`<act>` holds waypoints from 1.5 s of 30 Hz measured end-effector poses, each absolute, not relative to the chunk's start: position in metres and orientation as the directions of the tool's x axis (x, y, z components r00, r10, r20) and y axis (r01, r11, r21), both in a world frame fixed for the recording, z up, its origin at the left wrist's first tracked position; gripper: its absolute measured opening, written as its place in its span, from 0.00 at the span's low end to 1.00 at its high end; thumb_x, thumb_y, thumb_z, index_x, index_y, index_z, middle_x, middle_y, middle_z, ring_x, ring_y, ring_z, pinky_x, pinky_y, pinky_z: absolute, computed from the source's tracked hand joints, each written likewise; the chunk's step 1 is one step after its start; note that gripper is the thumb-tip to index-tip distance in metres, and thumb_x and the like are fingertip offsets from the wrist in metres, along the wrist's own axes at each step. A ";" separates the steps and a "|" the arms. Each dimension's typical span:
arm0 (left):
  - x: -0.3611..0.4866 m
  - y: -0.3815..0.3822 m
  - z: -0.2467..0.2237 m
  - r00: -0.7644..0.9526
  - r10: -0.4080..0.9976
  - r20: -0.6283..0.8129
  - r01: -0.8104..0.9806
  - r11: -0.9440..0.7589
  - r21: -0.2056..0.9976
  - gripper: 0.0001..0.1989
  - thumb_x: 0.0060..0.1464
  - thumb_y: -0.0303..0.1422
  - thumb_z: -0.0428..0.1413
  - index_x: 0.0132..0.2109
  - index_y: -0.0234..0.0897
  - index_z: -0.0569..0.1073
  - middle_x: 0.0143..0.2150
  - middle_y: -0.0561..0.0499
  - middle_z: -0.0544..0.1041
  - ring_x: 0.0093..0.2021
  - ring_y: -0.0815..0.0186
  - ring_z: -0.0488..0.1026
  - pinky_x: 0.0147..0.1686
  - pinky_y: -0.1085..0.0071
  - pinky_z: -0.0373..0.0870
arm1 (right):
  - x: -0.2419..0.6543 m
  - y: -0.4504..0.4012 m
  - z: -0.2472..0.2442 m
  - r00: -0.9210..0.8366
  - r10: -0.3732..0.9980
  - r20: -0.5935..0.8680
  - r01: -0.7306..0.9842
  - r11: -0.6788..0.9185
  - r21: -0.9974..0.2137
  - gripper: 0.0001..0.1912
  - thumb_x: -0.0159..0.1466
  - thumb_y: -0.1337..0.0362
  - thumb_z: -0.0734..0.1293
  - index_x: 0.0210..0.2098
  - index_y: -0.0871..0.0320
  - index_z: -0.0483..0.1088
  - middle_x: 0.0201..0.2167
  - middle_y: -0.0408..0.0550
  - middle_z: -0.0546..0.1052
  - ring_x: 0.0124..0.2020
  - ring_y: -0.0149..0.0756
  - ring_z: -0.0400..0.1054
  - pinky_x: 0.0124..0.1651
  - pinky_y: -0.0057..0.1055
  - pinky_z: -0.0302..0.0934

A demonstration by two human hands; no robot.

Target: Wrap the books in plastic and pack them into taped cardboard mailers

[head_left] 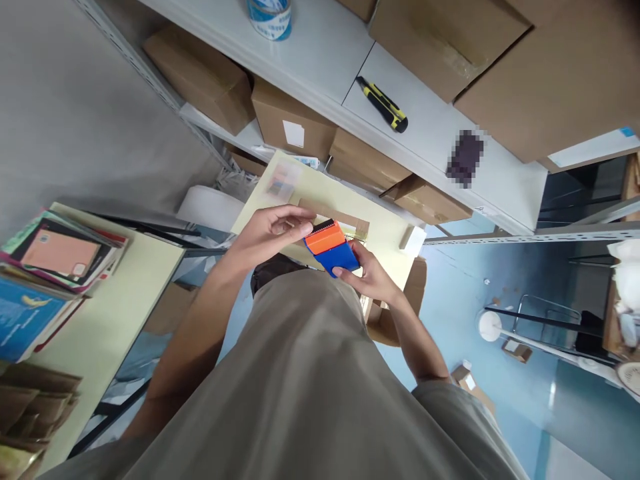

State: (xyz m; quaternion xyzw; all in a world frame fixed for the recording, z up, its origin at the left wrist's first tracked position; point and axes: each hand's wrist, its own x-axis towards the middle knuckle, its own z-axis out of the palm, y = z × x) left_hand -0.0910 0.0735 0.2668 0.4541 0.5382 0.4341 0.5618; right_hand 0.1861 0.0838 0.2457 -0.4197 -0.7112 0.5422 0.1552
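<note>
A handheld tape dispenser [333, 250] with an orange top, a blue body and a dark serrated edge is held in front of my torso. My right hand [370, 273] grips its blue end, thumb on the near side and fingers round the far side. My left hand [273, 233] is at the orange end, thumb and index finger apart. Its thumb tip appears to touch the dispenser close to the serrated edge; any tape end there is too small to make out. Beneath both hands lies a pale yellow tabletop [387, 233], with a brown cardboard piece [310, 205] on it.
A grey shelf [320, 60] crosses ahead, bearing a tape roll [270, 17], a yellow-black utility knife [383, 105] and large cartons [445, 47]. More boxes [300, 120] fill the level below. To the left, a side table [107, 320] carries stacked books [35, 313]. An open carton [415, 293] stands right.
</note>
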 end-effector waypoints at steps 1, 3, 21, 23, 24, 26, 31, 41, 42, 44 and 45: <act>-0.089 0.073 0.266 0.037 0.975 -0.219 -0.003 0.219 0.976 0.26 0.55 0.53 0.70 0.50 0.37 0.85 0.49 0.42 0.85 0.51 0.53 0.82 0.52 0.60 0.79 | 0.188 0.085 0.249 -0.617 0.748 -0.245 0.454 0.084 -0.887 0.23 0.69 0.43 0.72 0.50 0.53 0.68 0.43 0.48 0.77 0.40 0.42 0.72 0.43 0.39 0.68; -0.086 0.072 0.262 0.024 0.976 -0.217 -0.023 0.218 0.976 0.25 0.54 0.53 0.70 0.47 0.36 0.85 0.48 0.43 0.86 0.50 0.53 0.82 0.52 0.60 0.80 | 0.191 0.087 0.254 -0.646 0.714 -0.271 0.491 0.116 -0.864 0.21 0.69 0.44 0.72 0.48 0.53 0.67 0.40 0.47 0.77 0.38 0.41 0.71 0.41 0.38 0.67; -0.077 0.054 0.170 -0.119 0.893 -0.433 -0.306 0.382 0.872 0.23 0.53 0.53 0.68 0.39 0.36 0.80 0.32 0.50 0.78 0.31 0.66 0.73 0.33 0.71 0.70 | 0.167 0.134 0.283 -0.603 0.539 -0.588 0.749 0.129 -0.650 0.28 0.71 0.34 0.65 0.41 0.55 0.70 0.34 0.45 0.76 0.33 0.37 0.69 0.34 0.33 0.59; -0.076 0.054 0.162 -0.094 0.893 -0.439 -0.309 0.393 0.866 0.24 0.53 0.55 0.67 0.39 0.37 0.79 0.28 0.53 0.75 0.28 0.68 0.69 0.30 0.71 0.67 | 0.160 0.142 0.292 -0.579 0.486 -0.654 0.788 0.130 -0.601 0.29 0.71 0.33 0.64 0.41 0.55 0.71 0.34 0.46 0.77 0.33 0.37 0.70 0.34 0.33 0.59; -0.075 0.054 0.159 -0.076 0.894 -0.442 -0.314 0.399 0.861 0.25 0.53 0.56 0.67 0.39 0.37 0.79 0.27 0.53 0.73 0.27 0.68 0.68 0.29 0.71 0.66 | 0.156 0.147 0.297 -0.565 0.460 -0.685 0.806 0.129 -0.578 0.30 0.71 0.33 0.64 0.41 0.55 0.71 0.35 0.46 0.78 0.34 0.37 0.71 0.35 0.33 0.59; -0.074 0.056 0.157 -0.041 0.896 -0.442 -0.329 0.405 0.853 0.26 0.53 0.58 0.67 0.37 0.38 0.78 0.27 0.54 0.72 0.26 0.68 0.67 0.29 0.70 0.65 | 0.149 0.156 0.309 -0.529 0.416 -0.740 0.838 0.118 -0.533 0.31 0.71 0.32 0.64 0.42 0.56 0.72 0.36 0.47 0.79 0.34 0.38 0.72 0.35 0.33 0.60; -0.098 0.073 0.147 -0.190 0.875 -0.444 -0.295 0.381 0.876 0.23 0.58 0.55 0.64 0.36 0.38 0.76 0.27 0.54 0.72 0.27 0.68 0.68 0.31 0.71 0.66 | 0.141 0.184 0.344 -0.410 0.346 -0.844 0.902 0.016 -0.432 0.33 0.68 0.30 0.66 0.41 0.57 0.74 0.34 0.49 0.81 0.33 0.37 0.74 0.33 0.32 0.62; -0.133 0.101 0.089 -0.162 0.817 -0.554 -0.302 0.493 0.816 0.20 0.56 0.52 0.63 0.33 0.39 0.75 0.22 0.56 0.66 0.25 0.68 0.62 0.30 0.69 0.60 | 0.119 0.216 0.354 -0.250 0.268 -0.931 0.952 -0.106 -0.286 0.33 0.65 0.31 0.70 0.37 0.58 0.75 0.30 0.50 0.83 0.29 0.36 0.77 0.32 0.31 0.67; -0.132 0.101 0.083 -0.148 0.812 -0.565 -0.312 0.503 0.806 0.20 0.55 0.52 0.63 0.34 0.39 0.75 0.22 0.55 0.66 0.25 0.68 0.62 0.30 0.68 0.59 | 0.115 0.216 0.352 -0.244 0.278 -0.929 0.956 -0.096 -0.279 0.33 0.66 0.31 0.69 0.37 0.58 0.75 0.29 0.49 0.83 0.29 0.36 0.77 0.32 0.31 0.66; -0.130 0.100 0.070 -0.125 0.804 -0.582 -0.328 0.520 0.789 0.20 0.54 0.52 0.63 0.34 0.39 0.76 0.22 0.55 0.66 0.25 0.67 0.62 0.30 0.68 0.59 | 0.108 0.214 0.349 -0.224 0.304 -0.926 0.963 -0.076 -0.258 0.33 0.66 0.31 0.69 0.37 0.58 0.75 0.28 0.48 0.81 0.27 0.34 0.75 0.31 0.31 0.65; -0.128 0.100 0.062 -0.115 0.800 -0.589 -0.334 0.527 0.781 0.19 0.54 0.52 0.63 0.33 0.40 0.75 0.22 0.55 0.66 0.25 0.68 0.61 0.30 0.68 0.60 | 0.105 0.213 0.348 -0.210 0.314 -0.926 0.967 -0.070 -0.243 0.33 0.66 0.31 0.69 0.37 0.59 0.75 0.27 0.47 0.81 0.27 0.33 0.74 0.31 0.31 0.65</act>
